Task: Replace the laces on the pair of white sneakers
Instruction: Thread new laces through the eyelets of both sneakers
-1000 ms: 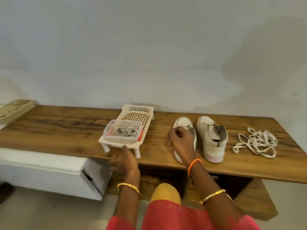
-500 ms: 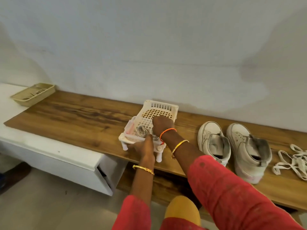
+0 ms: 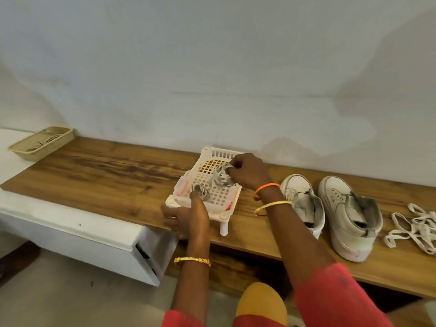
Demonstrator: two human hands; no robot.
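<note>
sneakers: 2 | right hand pinches lace bundle | left hand: grip unclear

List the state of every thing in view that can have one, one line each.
White basket: upright on the wooden bench.
Lace bundle: lifted, pinched by the right hand.
Second lace bundle: lying in the basket.
Left hand: steadying the basket's near edge.
Sneakers: unlaced, tongues loose.
Old laces: loose heap on the bench.
Beige tray: upright.
</note>
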